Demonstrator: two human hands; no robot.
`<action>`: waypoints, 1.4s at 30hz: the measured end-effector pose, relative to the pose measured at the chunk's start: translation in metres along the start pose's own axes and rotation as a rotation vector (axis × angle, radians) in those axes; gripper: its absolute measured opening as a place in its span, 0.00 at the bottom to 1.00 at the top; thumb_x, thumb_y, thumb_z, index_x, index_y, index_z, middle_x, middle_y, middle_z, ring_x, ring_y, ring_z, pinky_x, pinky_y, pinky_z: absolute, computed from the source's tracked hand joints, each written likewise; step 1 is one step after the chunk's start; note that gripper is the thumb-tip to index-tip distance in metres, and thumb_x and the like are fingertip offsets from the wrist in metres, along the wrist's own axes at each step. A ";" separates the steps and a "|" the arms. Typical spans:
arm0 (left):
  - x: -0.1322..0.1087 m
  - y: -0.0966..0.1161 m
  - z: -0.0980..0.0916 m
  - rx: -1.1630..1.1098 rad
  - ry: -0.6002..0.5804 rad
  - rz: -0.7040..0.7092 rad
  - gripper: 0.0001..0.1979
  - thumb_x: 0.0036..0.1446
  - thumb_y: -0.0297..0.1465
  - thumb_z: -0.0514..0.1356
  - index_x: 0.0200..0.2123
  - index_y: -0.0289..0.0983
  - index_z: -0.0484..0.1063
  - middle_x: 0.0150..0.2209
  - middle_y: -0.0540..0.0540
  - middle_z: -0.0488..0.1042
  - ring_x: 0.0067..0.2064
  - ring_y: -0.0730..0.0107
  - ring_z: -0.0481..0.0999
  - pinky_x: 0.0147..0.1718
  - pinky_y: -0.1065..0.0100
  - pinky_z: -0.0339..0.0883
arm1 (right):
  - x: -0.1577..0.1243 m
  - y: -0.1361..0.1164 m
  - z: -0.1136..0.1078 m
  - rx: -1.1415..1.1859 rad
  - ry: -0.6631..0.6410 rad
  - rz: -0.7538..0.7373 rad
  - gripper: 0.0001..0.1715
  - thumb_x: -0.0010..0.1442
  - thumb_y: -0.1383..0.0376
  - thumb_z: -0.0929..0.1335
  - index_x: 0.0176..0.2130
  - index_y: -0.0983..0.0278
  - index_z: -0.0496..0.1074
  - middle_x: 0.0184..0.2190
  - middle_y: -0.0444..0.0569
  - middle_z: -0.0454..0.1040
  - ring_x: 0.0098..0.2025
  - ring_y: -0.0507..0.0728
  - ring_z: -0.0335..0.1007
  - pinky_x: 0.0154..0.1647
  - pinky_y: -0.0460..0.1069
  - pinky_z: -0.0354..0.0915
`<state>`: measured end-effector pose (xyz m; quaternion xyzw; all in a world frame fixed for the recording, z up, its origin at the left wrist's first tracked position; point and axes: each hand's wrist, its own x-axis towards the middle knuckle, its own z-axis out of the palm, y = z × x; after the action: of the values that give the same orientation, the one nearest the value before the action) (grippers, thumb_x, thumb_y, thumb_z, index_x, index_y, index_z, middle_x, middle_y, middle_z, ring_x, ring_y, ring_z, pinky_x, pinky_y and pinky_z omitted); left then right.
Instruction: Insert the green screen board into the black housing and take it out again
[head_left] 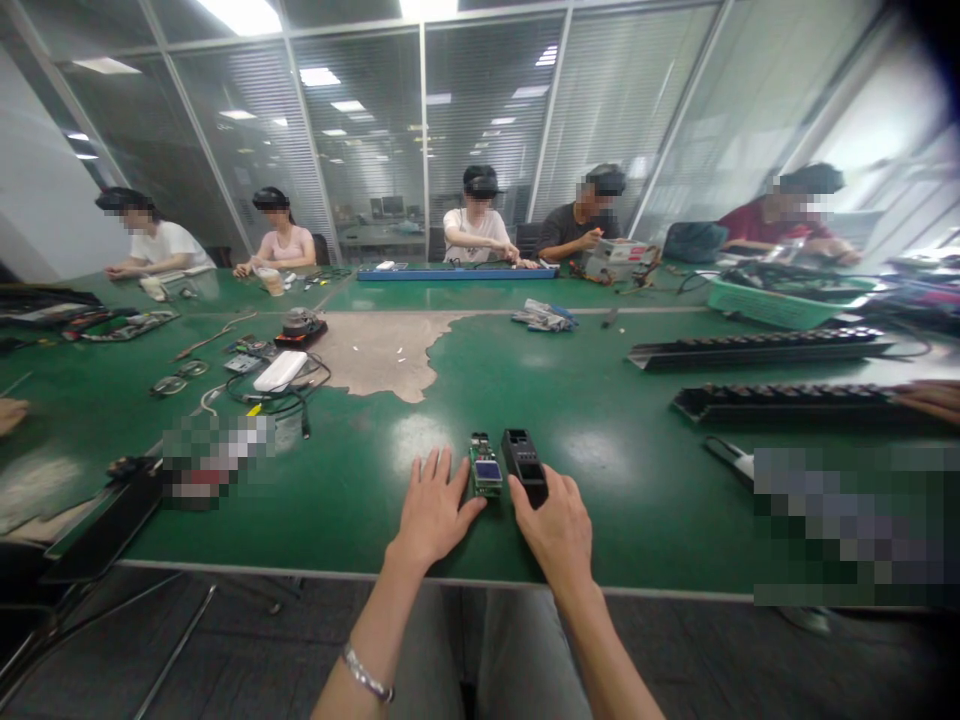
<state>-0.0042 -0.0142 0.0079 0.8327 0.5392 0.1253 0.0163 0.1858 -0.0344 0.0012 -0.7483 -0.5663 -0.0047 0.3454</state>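
Observation:
My left hand (pixel 433 508) lies flat on the green table (pixel 600 500) with its fingers spread, the thumb reaching toward a small green circuit board with a blue screen (pixel 485 466). My right hand (pixel 556 527) rests beside it, fingers curled over the near end of a black plastic casing (pixel 523 460). Board and casing lie side by side just past my fingertips, close to the near table edge.
Long black strips (pixel 757 350) lie at the right, with a green basket (pixel 780 300) behind them. At the left are cables, a white device (pixel 280 371) and small parts. A worn bare patch (pixel 382 355) marks the middle. Several people sit working along the far side.

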 end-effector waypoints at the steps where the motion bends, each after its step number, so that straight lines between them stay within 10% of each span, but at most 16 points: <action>1: 0.000 0.000 0.000 0.000 0.002 0.000 0.35 0.67 0.55 0.39 0.68 0.43 0.54 0.71 0.41 0.51 0.71 0.48 0.48 0.67 0.42 0.41 | 0.000 0.001 0.001 0.012 0.008 -0.005 0.30 0.62 0.46 0.63 0.51 0.66 0.70 0.41 0.54 0.72 0.41 0.60 0.69 0.40 0.52 0.62; 13: -0.003 -0.004 0.006 0.003 0.019 -0.010 0.38 0.66 0.55 0.41 0.68 0.35 0.55 0.70 0.36 0.52 0.71 0.46 0.46 0.67 0.42 0.40 | 0.005 -0.021 -0.016 0.164 0.143 -0.077 0.31 0.62 0.44 0.63 0.44 0.67 0.75 0.35 0.54 0.75 0.36 0.59 0.68 0.43 0.52 0.62; 27: -0.007 -0.008 0.004 -0.026 0.028 -0.005 0.33 0.68 0.48 0.44 0.68 0.36 0.53 0.70 0.37 0.54 0.71 0.46 0.47 0.67 0.41 0.40 | -0.002 -0.077 -0.010 0.036 0.017 -0.098 0.27 0.62 0.45 0.63 0.42 0.65 0.74 0.35 0.55 0.74 0.38 0.60 0.68 0.40 0.51 0.60; 42: -0.005 -0.011 0.009 -0.061 0.031 -0.023 0.34 0.62 0.35 0.46 0.69 0.30 0.47 0.70 0.38 0.53 0.71 0.51 0.47 0.68 0.45 0.39 | -0.012 -0.078 -0.002 -0.071 -0.082 -0.050 0.24 0.62 0.48 0.64 0.43 0.65 0.73 0.37 0.55 0.73 0.38 0.60 0.70 0.38 0.51 0.59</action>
<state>-0.0142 -0.0133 -0.0034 0.8236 0.5447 0.1543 0.0351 0.1161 -0.0367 0.0380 -0.7452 -0.5981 -0.0026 0.2949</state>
